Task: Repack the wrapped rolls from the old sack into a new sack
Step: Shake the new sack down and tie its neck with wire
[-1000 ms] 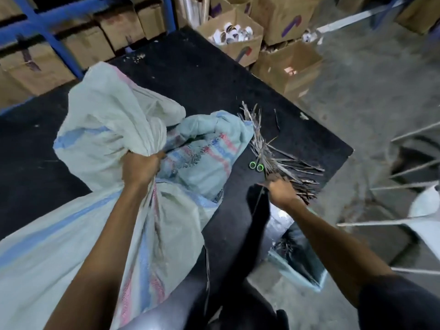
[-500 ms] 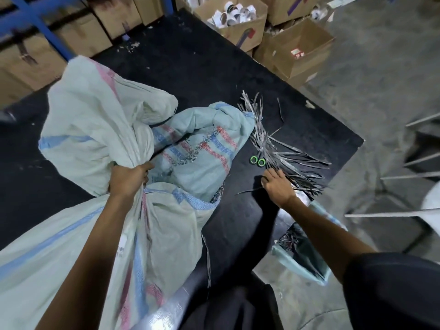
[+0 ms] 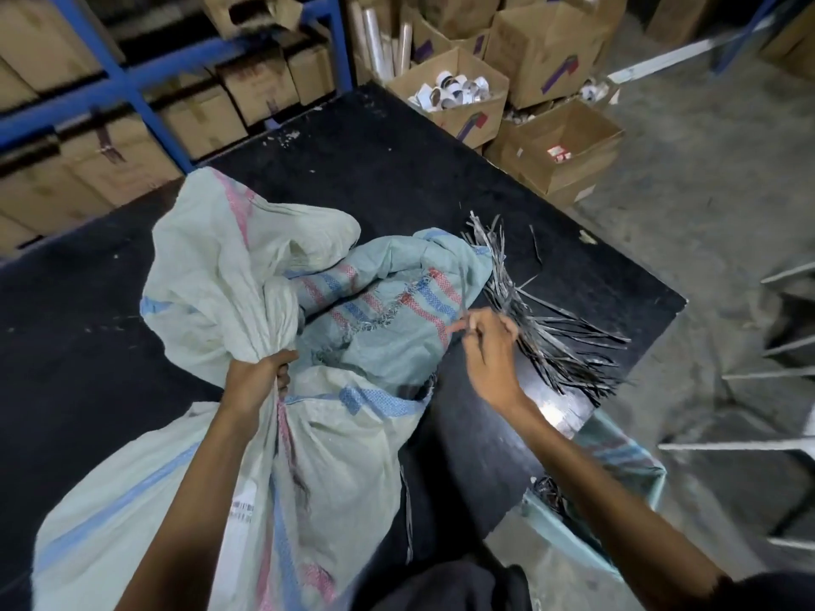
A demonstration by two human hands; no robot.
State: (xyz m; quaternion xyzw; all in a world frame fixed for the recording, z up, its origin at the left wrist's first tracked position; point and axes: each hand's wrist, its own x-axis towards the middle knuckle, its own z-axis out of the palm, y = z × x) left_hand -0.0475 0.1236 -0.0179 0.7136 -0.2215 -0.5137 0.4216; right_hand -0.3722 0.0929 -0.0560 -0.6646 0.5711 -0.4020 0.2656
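Observation:
A full pale woven sack (image 3: pixel 211 275) lies across the black table (image 3: pixel 397 169). My left hand (image 3: pixel 260 377) grips its gathered neck, and the loose top flops beyond my fist. Beside it lies a crumpled blue-green sack (image 3: pixel 397 341) with red and blue stripes. My right hand (image 3: pixel 489 346) hovers over that sack's right edge, fingers curled, pinching a thin dark strip. Just right of it lies a pile of flat silvery tie strips (image 3: pixel 555 341). No wrapped rolls show; the sacks hide their contents.
Open cardboard boxes stand beyond the table's far corner, one (image 3: pixel 454 94) holding white roll cores, one (image 3: pixel 569 152) nearly bare. A blue rack (image 3: pixel 132 77) with cartons lines the back. A teal bag (image 3: pixel 617 460) of scraps hangs at the table's near right edge. White bars (image 3: pixel 776 372) stand right.
My right hand has lifted from the strip pile and moved left over the blue-green sack, a strip in its fingers, now covering the green-handled scissors. My left hand keeps its grip on the neck.

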